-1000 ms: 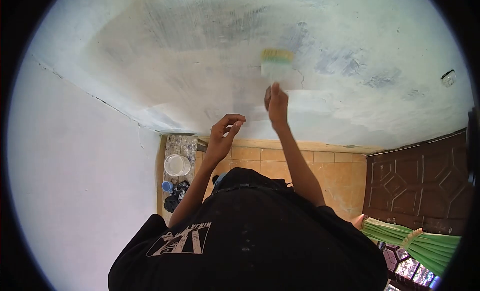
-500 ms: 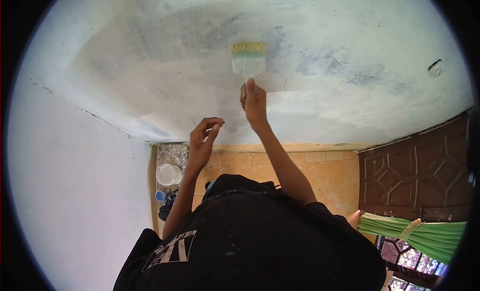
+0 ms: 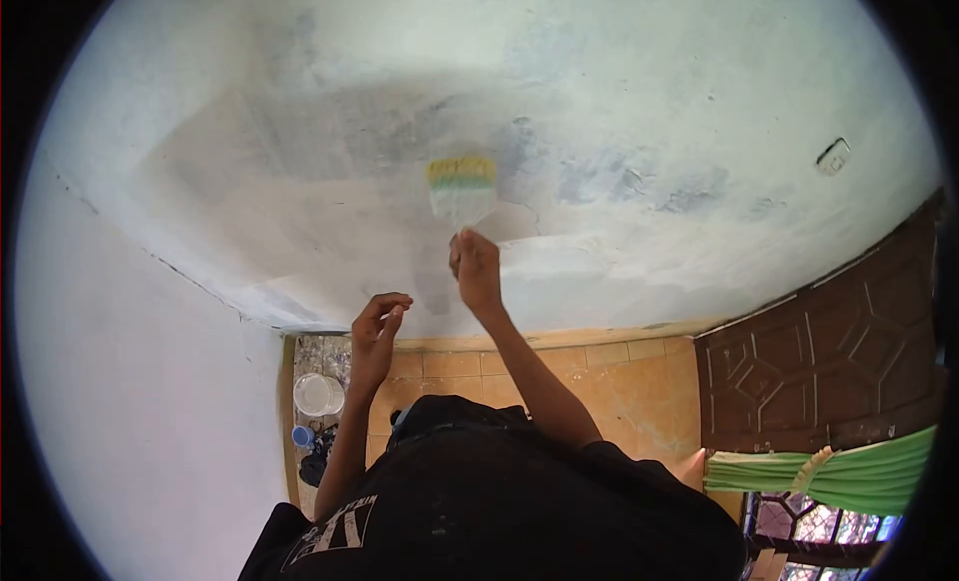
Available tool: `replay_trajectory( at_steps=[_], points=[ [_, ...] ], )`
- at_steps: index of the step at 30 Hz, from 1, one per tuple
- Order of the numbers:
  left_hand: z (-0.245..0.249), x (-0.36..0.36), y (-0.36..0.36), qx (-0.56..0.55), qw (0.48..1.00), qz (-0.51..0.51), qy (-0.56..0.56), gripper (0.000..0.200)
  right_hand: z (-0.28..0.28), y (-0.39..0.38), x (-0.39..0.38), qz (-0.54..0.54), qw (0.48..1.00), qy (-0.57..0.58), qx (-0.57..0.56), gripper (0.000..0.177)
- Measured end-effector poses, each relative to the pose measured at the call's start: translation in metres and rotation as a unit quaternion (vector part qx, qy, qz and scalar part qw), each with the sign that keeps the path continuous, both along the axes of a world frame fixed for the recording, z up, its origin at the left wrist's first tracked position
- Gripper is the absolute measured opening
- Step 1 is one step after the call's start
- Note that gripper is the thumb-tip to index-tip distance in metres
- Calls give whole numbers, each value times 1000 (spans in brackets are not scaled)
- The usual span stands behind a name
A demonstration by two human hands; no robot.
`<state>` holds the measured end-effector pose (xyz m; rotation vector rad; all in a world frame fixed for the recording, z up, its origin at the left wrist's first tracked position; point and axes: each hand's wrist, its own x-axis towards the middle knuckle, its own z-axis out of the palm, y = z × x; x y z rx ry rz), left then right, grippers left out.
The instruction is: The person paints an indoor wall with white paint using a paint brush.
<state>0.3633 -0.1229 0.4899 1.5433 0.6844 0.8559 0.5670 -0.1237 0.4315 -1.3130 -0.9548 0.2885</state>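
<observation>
Right hand: right hand, just above the middle of the frame, grasping the handle of the brush, thumb uppermost.
Brush: wide, flat brush, upper centre of the frame, yellow bristles pointing to the top, a green band below them, a whitish body; it is in front of the wall, and whether the bristles touch it I cannot tell.
Left hand: left hand, left of centre and lower than the right hand, released, fingers loosely curled with the thumb near their tips, no object visible in it.
Wall: pale wall across the upper frame, with grey-blue patches, a beige area and a thin crack right of the brush.
Fitting: small white wall fitting, upper right.
Counter: paint-spattered counter, lower left, bearing a white tub, a blue cup just below it and dark cloth-like material beside the cup.
Floor: orange tiles, lower centre.
Right edge: brown panelled door above a green curtain.
</observation>
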Motion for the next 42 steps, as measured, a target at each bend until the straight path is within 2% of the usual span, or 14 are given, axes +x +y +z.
replay_trajectory(
  at_steps=[3,6,7,8,14,16,19,23,27,30,33,36,39,42],
  points=[
    [-8,3,1,14,1000,-4,-10,17,32,1,9,49,994,93,-4,48],
    [-19,5,-1,16,1000,-15,-23,16,-39,-24,1,8,996,54,-74,49],
    [-21,5,-4,62,998,-19,-7,16,-58,-32,-10,-2,993,59,-100,50],
    [-23,5,-7,44,999,-21,0,16,-53,-33,-12,8,994,66,-84,51],
    [-31,9,-2,2,998,-46,40,19,78,-9,0,80,994,74,10,52],
    [-30,13,3,4,998,-49,38,20,80,-2,11,81,992,94,-31,53],
    [-34,17,11,4,999,-52,17,20,9,-8,13,46,998,18,-40,54],
    [-25,17,8,24,999,-35,18,20,-80,-46,-13,53,977,98,-182,57],
    [-42,11,9,-8,999,-42,3,20,16,-34,-23,91,989,98,-61,55],
    [-43,5,12,3,999,-40,21,20,65,-14,-13,104,987,118,-35,54],
    [-40,-1,16,12,999,-33,18,20,25,-5,-7,92,988,114,-46,54],
    [-41,-3,16,7,1000,-24,7,20,-64,-24,-21,44,986,63,-150,54],
    [-48,-4,18,-6,1000,-16,16,20,-43,-38,-39,63,974,155,-153,55],
    [-55,-5,12,-24,999,-26,16,20,27,-21,-28,67,989,124,-50,55]
  ],
)
